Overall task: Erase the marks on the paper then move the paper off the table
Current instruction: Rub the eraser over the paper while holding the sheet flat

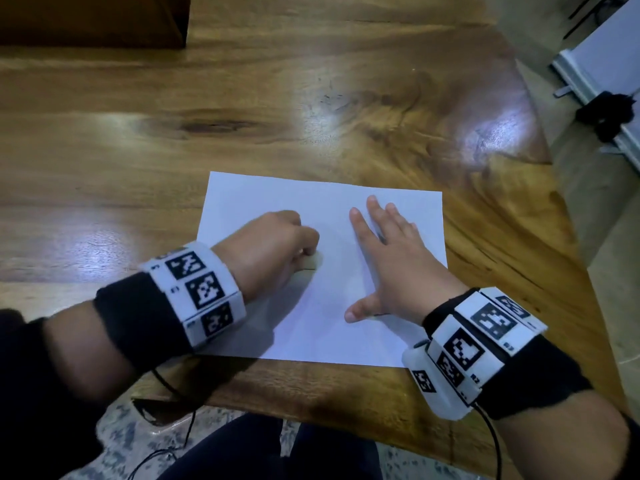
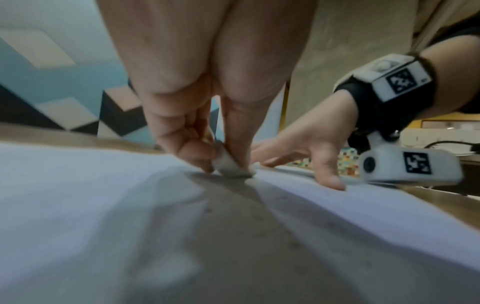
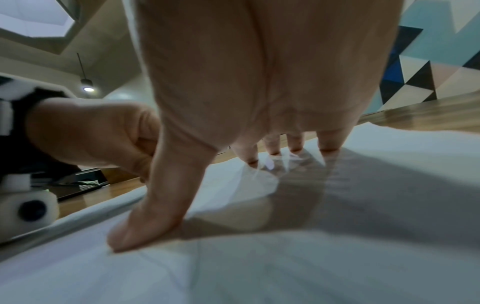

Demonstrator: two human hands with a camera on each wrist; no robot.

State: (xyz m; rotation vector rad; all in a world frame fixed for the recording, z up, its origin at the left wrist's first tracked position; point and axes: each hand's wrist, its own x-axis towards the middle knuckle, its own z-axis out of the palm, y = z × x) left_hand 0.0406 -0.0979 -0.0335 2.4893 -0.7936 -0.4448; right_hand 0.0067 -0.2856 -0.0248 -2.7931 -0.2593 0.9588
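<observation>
Paper (image 1: 332, 237), one white sheet, lies flat on the wooden table (image 1: 242, 98) close to its near edge and toward its right-hand corner, the sheet's near edge just short of the table's. No marks can be read on it from the head view; the wrist views are too blurred to settle whether any remain.

Handling, judged from the look of it: the sheet seems very light, thin and limp, liable to slide on the glossy wood and to buckle or tear under a hard rub. It looks best steadied by broad flat pressure beside the rubbed spot, and later lifted by a pinch at a free corner or drawn over the near table edge.

Right hand (image 1: 391, 258): palm down on the right half of the sheet, fingers straight and spread, thumb (image 3: 145, 226) splayed toward the near edge, pressing the paper and gripping nothing.

Left hand (image 1: 277, 251): over the left-centre of the sheet, fingers curled tight.

Eraser (image 2: 230, 164): small, whitish, rounded, pinched between the left thumb and fingertips, its lower face touching the paper. It appears soft and slightly grippy. Erasing seems under way; the sheet is not yet off the table.
</observation>
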